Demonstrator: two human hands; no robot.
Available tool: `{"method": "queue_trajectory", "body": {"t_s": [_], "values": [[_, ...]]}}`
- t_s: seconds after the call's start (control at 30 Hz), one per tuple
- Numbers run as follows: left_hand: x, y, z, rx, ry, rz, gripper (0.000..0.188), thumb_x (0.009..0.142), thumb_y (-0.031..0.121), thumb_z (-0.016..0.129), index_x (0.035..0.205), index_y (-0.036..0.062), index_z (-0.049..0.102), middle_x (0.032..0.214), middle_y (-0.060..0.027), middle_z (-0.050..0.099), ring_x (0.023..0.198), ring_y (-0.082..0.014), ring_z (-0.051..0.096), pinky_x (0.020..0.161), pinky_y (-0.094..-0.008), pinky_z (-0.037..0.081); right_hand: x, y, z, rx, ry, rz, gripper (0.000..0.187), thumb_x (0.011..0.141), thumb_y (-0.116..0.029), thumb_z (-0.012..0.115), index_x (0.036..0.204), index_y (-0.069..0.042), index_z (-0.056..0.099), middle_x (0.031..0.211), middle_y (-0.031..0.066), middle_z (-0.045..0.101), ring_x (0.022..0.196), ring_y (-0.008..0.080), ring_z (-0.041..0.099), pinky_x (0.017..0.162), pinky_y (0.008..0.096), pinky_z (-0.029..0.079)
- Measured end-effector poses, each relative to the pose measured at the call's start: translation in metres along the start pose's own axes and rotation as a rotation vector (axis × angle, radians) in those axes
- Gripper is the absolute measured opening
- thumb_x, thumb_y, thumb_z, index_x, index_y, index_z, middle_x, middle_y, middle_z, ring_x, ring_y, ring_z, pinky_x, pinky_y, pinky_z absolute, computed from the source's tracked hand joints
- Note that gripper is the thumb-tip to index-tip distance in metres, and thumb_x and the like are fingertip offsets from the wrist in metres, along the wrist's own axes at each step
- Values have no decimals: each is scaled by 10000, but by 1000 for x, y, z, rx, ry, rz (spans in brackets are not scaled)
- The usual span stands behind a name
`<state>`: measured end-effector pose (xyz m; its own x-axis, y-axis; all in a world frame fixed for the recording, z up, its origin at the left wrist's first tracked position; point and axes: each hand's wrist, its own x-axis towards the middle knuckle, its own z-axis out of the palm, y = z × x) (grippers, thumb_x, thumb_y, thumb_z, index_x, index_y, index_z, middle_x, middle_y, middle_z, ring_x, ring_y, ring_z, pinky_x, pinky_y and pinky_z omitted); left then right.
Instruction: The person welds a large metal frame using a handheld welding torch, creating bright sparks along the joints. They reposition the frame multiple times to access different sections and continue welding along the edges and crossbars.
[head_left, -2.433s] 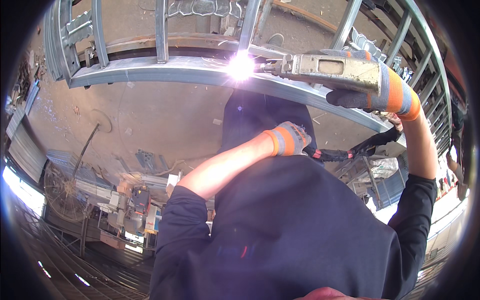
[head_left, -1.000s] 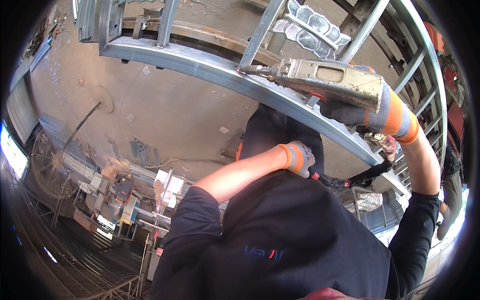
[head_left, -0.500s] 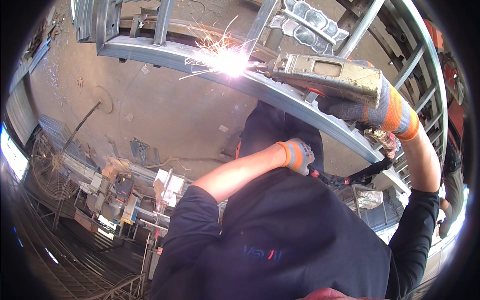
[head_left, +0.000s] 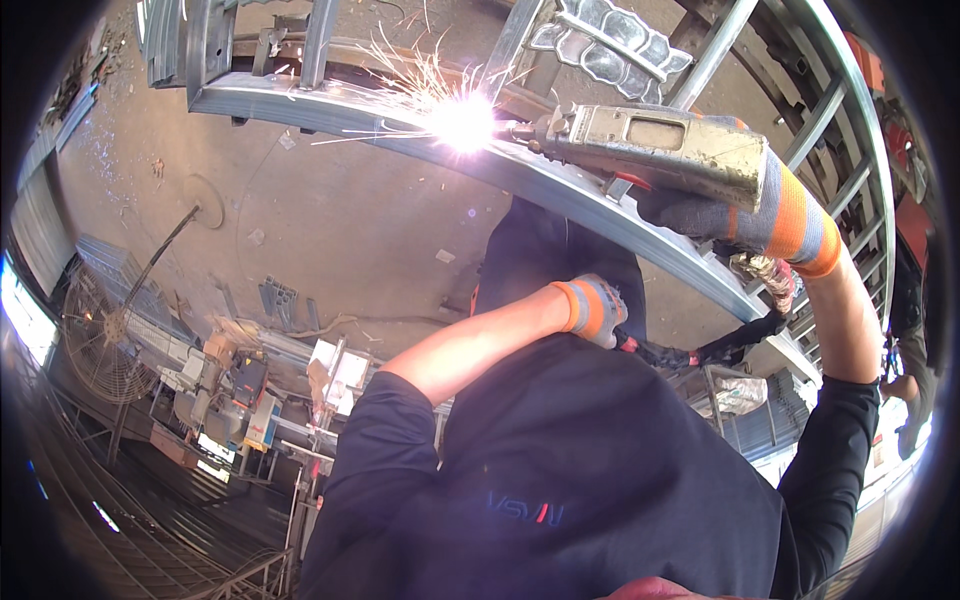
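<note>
Two-handed, working in striped gloves: gripping one torch point(head_left: 650, 150) firmly in the right hand point(head_left: 755, 215), and closing the left hand point(head_left: 597, 310) around one cable point(head_left: 742, 337) in front of the body. Wearing one dark shirt point(head_left: 620, 450), showing one short line of lettering point(head_left: 525, 508) across the chest, dark blue with one red stroke, upside down from above. Pointing the torch leftward, low over one rail point(head_left: 290, 108), nozzle running into one white glare point(head_left: 462, 122) on the metal. Throwing sparks point(head_left: 420, 90) up and to the left, too many for counting. Counting also one silver ornament point(head_left: 605, 50) beyond the torch, lying between two bars point(head_left: 715, 55), and one fan point(head_left: 108, 345) at the left. Losing the torch's very tip and the spot beneath it in the glare. Hiding most of the right fingers under the torch, and the left fingertips inside the fist. Cutting off another person point(head_left: 908, 390) at the right rim, leaving little to make out.
</note>
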<state>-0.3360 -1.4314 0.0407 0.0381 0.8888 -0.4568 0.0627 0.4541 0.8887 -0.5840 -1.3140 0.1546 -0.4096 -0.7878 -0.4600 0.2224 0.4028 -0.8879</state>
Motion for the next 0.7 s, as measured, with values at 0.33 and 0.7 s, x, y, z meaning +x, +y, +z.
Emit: {"method": "queue_trajectory", "body": {"t_s": [0.33,0.7], "values": [[-3,4,-6,-3,-35,17,421,881,409,639,1077,57,761,1023,-152,768,994,-347,733,856,-478,557,-4,5,1,-116,13,-146,473,819,-100,849,1260,1,714,1061,110,768,920,172,705,879,328,560],[0,5,-5,8,-44,22,429,899,416,636,1092,50,749,1030,-167,760,992,-358,727,865,-477,556,-15,-4,-6,-6,-24,66,450,838,-68,822,1268,3,711,1044,82,780,912,114,713,837,279,577]]}}
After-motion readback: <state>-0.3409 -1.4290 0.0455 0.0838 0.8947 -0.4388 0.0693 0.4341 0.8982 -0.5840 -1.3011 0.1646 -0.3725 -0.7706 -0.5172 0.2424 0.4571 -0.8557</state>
